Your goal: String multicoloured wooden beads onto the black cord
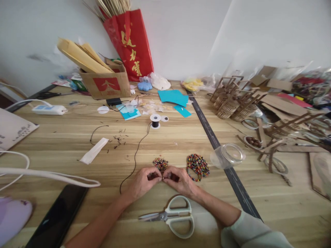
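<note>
Fingertips meet in a pinch where my left hand (pixel 146 179) and my right hand (pixel 179 179) come together over the table. Whatever lies between them is too small to make out. Just beyond the fingertips is a small pile of loose multicoloured beads (pixel 160 163). To the right of my right hand lies a coil of strung beads (pixel 198 166). A black cord (pixel 136 155) runs from a spool (pixel 155 122) down to beside my left wrist. Scissors (pixel 165 216) with pale handles rest, blades apart, between my forearms.
At left are a dark phone (pixel 60 213), white cables (pixel 51 173) and a paper strip (pixel 94 151). A clear plastic jar (pixel 229 155) lies at right, near woven baskets (pixel 232 100). Behind stand a cardboard box (pixel 106 82) and a red bag (pixel 131 44).
</note>
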